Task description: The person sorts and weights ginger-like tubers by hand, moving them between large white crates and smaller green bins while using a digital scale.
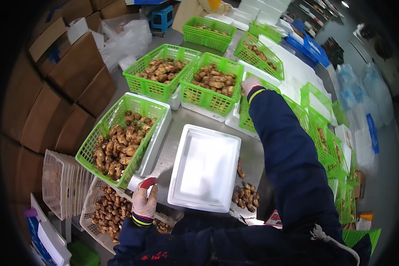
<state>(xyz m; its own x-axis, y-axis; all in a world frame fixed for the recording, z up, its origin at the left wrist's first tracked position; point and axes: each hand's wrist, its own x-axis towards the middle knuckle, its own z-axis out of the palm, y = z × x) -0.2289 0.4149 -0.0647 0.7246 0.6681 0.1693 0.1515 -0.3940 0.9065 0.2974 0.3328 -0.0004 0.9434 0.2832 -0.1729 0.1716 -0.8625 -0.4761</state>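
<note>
My left hand (145,199), in a pale glove with red at the fingertips, is at the table's near edge, thumb and fingers apart, just below a green basket (86,153) of brown knobbly mushrooms (119,146). That basket sits in a white foam box (157,148). My right arm reaches far forward; its gloved hand (251,83) is closed on the rim of another green basket (244,113), its fingers partly hidden. Between my arms lies an empty white foam box (204,168) on the metal table (175,126). Loose mushrooms (246,197) lie to its right.
More green baskets (164,91) of mushrooms line the table's far side and the right. Below the left edge stands a white crate (86,208) of mushrooms beside stacked white baskets (64,186). Cardboard boxes (77,66) pile up at left; a blue stool (162,18) stands behind.
</note>
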